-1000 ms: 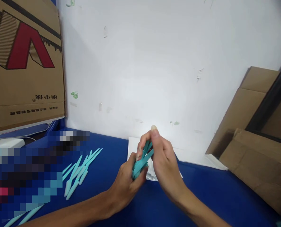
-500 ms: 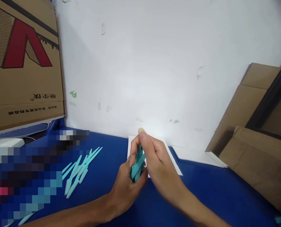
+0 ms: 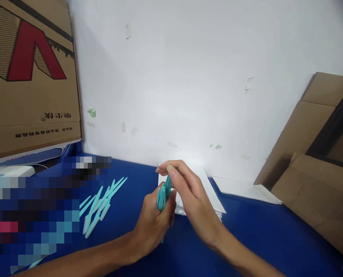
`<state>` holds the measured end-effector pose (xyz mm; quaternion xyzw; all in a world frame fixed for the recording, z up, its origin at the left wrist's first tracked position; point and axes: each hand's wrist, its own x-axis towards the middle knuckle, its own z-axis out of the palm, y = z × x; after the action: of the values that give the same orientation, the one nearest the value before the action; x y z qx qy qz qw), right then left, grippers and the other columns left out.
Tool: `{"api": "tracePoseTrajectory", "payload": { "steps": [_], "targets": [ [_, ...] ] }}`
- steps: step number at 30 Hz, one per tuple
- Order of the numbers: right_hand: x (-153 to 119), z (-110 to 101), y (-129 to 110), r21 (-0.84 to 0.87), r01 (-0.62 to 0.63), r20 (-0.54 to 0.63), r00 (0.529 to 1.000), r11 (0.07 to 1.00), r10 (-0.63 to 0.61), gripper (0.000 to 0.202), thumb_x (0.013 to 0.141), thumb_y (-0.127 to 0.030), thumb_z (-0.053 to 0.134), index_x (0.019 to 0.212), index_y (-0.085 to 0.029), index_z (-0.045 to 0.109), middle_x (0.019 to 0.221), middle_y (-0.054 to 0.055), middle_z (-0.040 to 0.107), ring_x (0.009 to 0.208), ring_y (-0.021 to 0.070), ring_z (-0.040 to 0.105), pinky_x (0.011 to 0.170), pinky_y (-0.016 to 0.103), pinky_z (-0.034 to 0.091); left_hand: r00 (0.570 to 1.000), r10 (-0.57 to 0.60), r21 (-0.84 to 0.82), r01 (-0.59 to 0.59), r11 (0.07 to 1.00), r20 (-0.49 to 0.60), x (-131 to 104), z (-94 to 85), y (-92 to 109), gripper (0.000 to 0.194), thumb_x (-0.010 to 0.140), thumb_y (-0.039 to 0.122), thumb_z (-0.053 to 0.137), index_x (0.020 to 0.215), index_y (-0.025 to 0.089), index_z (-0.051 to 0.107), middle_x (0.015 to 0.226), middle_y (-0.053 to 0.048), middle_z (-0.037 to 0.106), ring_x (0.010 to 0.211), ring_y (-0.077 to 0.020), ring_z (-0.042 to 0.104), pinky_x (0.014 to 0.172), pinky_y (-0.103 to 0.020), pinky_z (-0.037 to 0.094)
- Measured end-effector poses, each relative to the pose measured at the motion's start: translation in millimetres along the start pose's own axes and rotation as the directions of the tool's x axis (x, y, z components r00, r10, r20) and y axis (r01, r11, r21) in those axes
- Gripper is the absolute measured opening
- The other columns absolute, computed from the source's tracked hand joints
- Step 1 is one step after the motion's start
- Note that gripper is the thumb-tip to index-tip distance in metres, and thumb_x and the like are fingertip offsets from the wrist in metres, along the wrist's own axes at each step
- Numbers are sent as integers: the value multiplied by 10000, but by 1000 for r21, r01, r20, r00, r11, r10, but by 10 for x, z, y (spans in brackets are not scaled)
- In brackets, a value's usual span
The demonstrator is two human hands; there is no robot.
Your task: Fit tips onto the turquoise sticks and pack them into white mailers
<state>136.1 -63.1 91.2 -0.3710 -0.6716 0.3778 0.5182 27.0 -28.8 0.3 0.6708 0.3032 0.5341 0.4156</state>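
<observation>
A bundle of teal eyebrow razors [image 3: 163,195] stands in my left hand [image 3: 154,219], whose fingers are wrapped around it. Their upper ends poke out above the fist, and one thin tip shows below it. My right hand [image 3: 188,196] arches over the far side of the bundle with its fingers stretched forward. Its thumb is close to the razors' upper ends; whether it touches them I cannot tell. More teal razors with pale blade covers [image 3: 98,209] lie loosely piled on the blue table to the left.
A stack of white sheets or packets [image 3: 210,192] lies behind my hands on the blue table [image 3: 125,219]. Another flat white piece [image 3: 243,190] rests by the wall. Cardboard boxes stand left [image 3: 44,96] and right [image 3: 312,200]. The near-left area is pixelated.
My right hand has loosened from around the bundle, its fingers now straighter. The razors stand more upright and closer together in my left hand. The view has shifted slightly.
</observation>
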Motion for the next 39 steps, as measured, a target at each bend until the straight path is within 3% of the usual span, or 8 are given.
{"api": "tracePoseTrajectory", "payload": {
  "steps": [3,7,13,19,24,31,36,39],
  "targets": [
    [-4,-25,-28,-13,-22,30,999,1000,22,367,1018,-512,422,1172,-270,650,991,17,670,721,142,636,636,274,520,1000,12,13,-12,1000,25,-38,18,-31,310,998,363,476,738,195,508,582,46,534,515,-94,487,524,-205,400],
    [10,-5,9,-52,49,42,998,997,-47,321,1036,-435,426,1043,-256,693,1098,18,680,1066,180,632,963,329,471,997,15,16,-16,1000,79,-69,39,-98,293,988,361,492,747,194,493,638,38,533,553,-93,457,520,-201,368],
    [25,-44,21,-54,13,46,999,998,-10,292,1044,-438,412,1071,-277,655,1176,9,675,1141,172,618,966,316,472,997,-44,61,40,997,70,-25,38,-102,400,1008,426,434,699,187,520,603,19,559,543,-109,499,534,-219,393],
    [-137,-210,122,-133,29,-105,994,991,-43,272,1026,-481,440,1171,-316,601,1277,5,629,1199,183,590,1006,311,453,995,-59,-48,63,997,84,66,-14,120,465,1002,496,436,647,198,476,481,42,500,447,-109,521,523,-232,440],
    [-366,-236,315,-28,-133,-94,987,991,130,423,994,-551,471,1336,-309,530,1326,45,618,1222,218,586,1069,370,428,987,-135,-317,156,935,90,241,-123,403,290,964,471,526,910,189,567,495,94,428,383,-108,497,453,-229,439],
    [-484,39,657,197,-360,229,921,912,314,656,903,-661,550,1349,-179,535,1054,99,687,904,228,725,822,366,567,945,-295,-427,326,844,138,328,-169,376,313,925,464,589,903,151,601,804,-37,665,599,-105,574,561,-211,470],
    [-487,65,904,152,-353,158,931,923,330,587,889,-674,554,1095,-126,599,788,34,642,690,177,709,656,286,560,948,-256,-262,299,917,188,276,-148,289,344,932,478,577,969,146,657,896,-63,694,788,-158,630,743,-258,518],
    [-504,50,998,100,-314,133,945,944,300,552,929,-638,521,1137,-131,580,736,18,639,620,160,682,615,279,556,930,-306,-208,346,915,203,231,-159,251,395,946,522,532,1084,169,645,877,-49,699,781,-177,646,746,-288,526]
  ]
}}
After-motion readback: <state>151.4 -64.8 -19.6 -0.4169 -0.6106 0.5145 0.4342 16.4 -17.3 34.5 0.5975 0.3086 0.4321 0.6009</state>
